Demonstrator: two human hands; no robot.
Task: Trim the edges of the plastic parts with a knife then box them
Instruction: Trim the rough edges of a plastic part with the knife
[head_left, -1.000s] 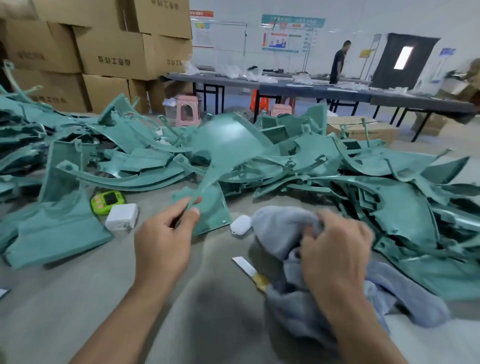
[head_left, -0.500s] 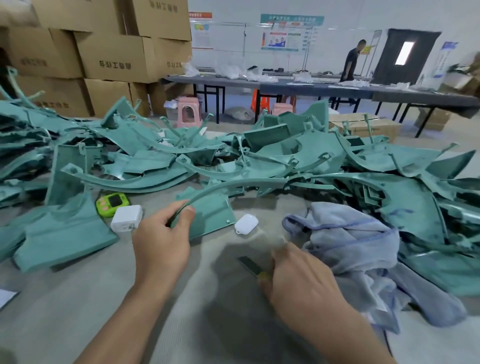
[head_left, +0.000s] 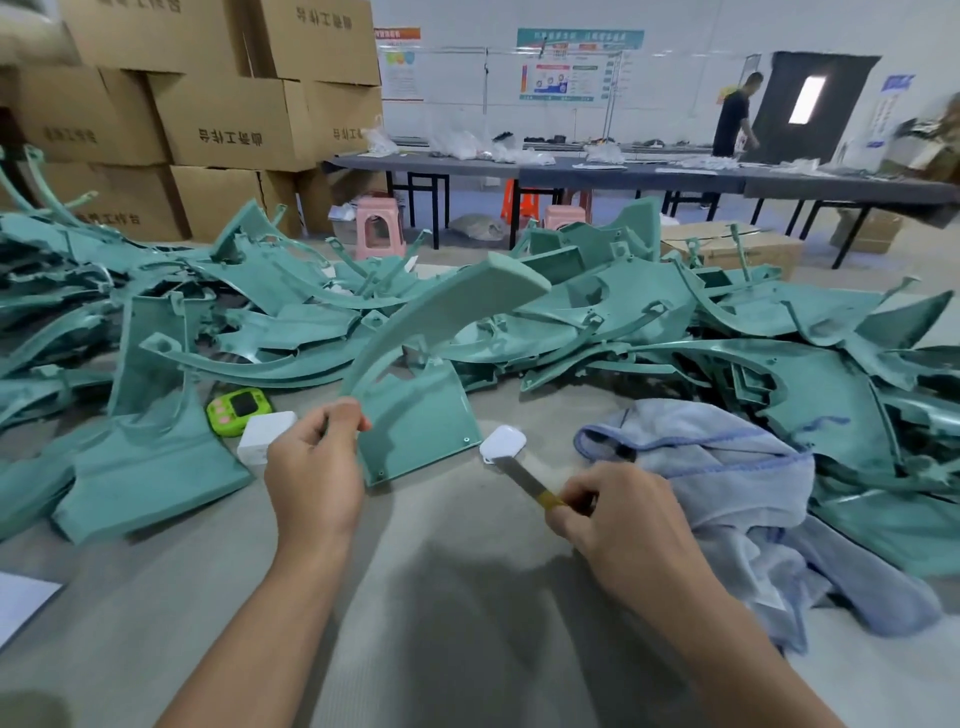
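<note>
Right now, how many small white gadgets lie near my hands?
2. One white block sits beside the green timer, partly behind the left hand; one rounded white case lies at the tip of the knife. Others may hide under the cloth.

On grey bench (head_left: 467, 597): lime-green digital timer (head_left: 239, 410) just beside white plastic charger block (head_left: 262, 435), small white rounded case (head_left: 503, 441), crumpled blue-grey towel (head_left: 727, 493) at right. Beyond, pink plastic stool (head_left: 376, 228).

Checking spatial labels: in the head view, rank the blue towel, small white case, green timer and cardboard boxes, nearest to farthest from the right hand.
From the right hand:
1. Blue towel, just right of it.
2. Small white case, ahead and left.
3. Green timer, far left.
4. Cardboard boxes, stacked back-left.
</note>
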